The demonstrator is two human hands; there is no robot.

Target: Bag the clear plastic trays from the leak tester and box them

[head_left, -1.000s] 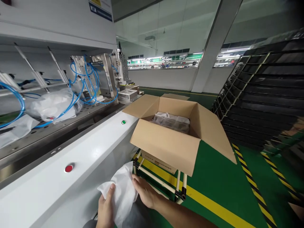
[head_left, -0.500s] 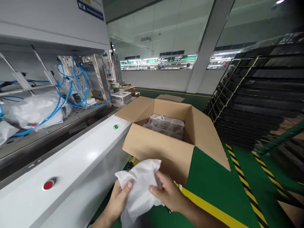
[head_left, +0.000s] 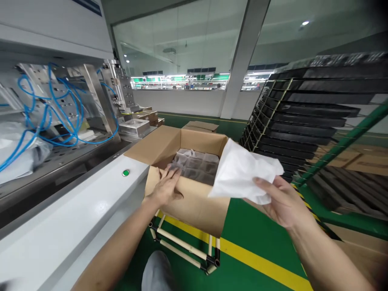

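In my right hand (head_left: 280, 198) is a soft white bag (head_left: 244, 171), pinched at its right end between thumb and fingers. It hangs above the right side of an opened cardboard box (head_left: 194, 198); whether anything is inside it cannot be seen. My left hand (head_left: 166, 186) lies over the fold of the box's near flap, fingers stretched out towards the inside. Within the box sit several greyish-white wrapped packets (head_left: 197, 163), side by side. The bag covers part of the box's right side.
A pipe-frame stand (head_left: 184, 242) is below the box. On the left runs a white machine bench with a green button (head_left: 125, 173) and blue air hoses (head_left: 68, 105). A rack of black trays (head_left: 312, 109) stands at right. Flattened cardboard (head_left: 201, 126) lies behind the box.
My left hand has let go of the white bag and moved up onto the box's near flap. My right hand has carried the bag up and right. The view has shifted right.
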